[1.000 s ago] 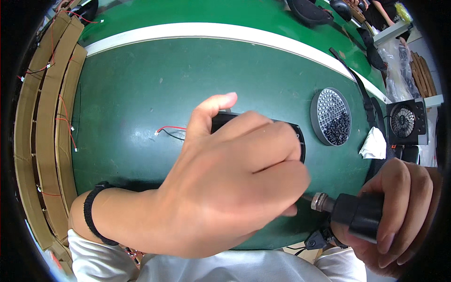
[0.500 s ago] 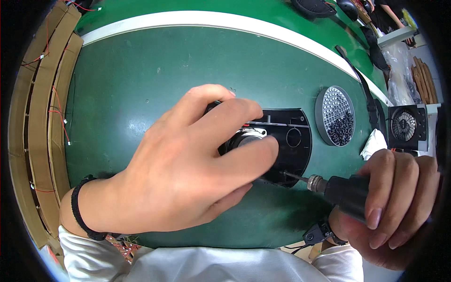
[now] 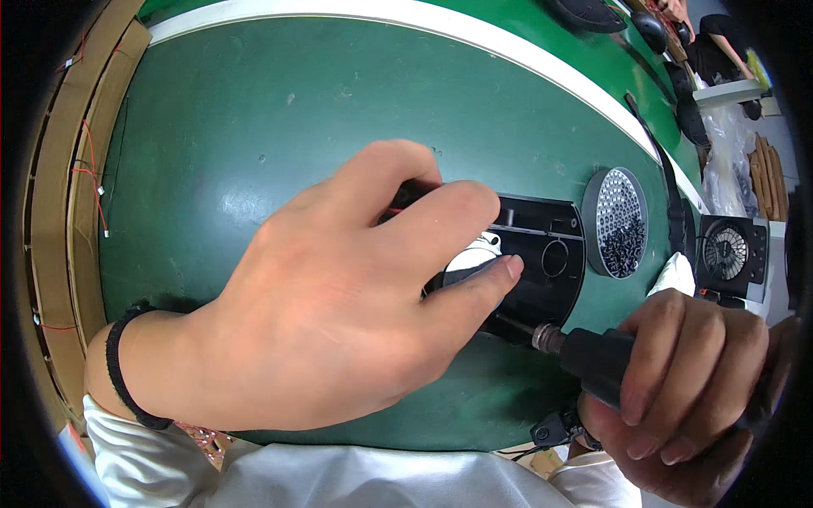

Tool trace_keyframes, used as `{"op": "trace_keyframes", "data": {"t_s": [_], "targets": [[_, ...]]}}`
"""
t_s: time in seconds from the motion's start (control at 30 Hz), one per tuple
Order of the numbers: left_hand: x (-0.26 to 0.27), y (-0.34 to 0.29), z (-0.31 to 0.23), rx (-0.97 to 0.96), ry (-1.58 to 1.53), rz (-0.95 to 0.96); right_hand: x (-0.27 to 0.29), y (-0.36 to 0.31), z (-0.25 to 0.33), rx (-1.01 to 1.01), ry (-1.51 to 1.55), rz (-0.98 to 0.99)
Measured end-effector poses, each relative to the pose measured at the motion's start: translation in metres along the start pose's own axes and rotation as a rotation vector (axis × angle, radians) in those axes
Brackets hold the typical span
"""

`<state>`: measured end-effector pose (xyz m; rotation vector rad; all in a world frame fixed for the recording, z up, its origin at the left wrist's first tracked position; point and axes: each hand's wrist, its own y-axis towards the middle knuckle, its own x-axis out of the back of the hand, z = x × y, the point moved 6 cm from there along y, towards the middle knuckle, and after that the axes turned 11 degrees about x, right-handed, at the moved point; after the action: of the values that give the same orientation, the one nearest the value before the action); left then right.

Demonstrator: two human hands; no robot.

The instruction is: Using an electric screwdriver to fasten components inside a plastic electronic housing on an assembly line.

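My left hand is closed around the left part of a black plastic shell, which lies on the green tabletop. Between thumb and forefinger shows a silver-rimmed round part, seemingly a speaker, seated in the shell. Most of it is covered by my fingers. My right hand grips a black power screwdriver, held tilted with its bit pointing left. The bit reaches into the shell's near edge, just below my left thumb; its very tip and any screw there are hard to make out.
Right of the shell stands a round grey dish with black screws. Cardboard trays with red wires line the left side. A small black fan, a strap and a white cloth are at right. Another person is far right.
The screwdriver bit has moved left along the shell, from near its right end to beside my left thumb. My left hand keeps its grip. The whole view has shifted a little.
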<state>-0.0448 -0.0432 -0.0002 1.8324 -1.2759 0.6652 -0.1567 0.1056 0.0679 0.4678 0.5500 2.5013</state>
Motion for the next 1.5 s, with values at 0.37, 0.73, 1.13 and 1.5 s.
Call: {"op": "trace_keyframes", "data": {"t_s": [0.37, 0.73, 1.13, 1.5], "targets": [[-0.006, -0.005, 0.010, 0.320, -0.045, 0.077, -0.023, 0.004, -0.031, 0.155, 0.349, -0.237], [-0.005, 0.002, -0.001, 0.252, -0.095, 0.033, -0.033, 0.003, -0.009, 0.253, 0.363, 0.267], [0.005, 0.004, -0.004, 0.057, 0.002, 0.089, -0.005, 0.014, 0.009, 0.312, 0.278, -0.160], [0.023, 0.035, 0.024, 0.102, 0.021, 0.049, 0.112, 0.025, 0.009, 0.299, -0.194, -0.647]]}}
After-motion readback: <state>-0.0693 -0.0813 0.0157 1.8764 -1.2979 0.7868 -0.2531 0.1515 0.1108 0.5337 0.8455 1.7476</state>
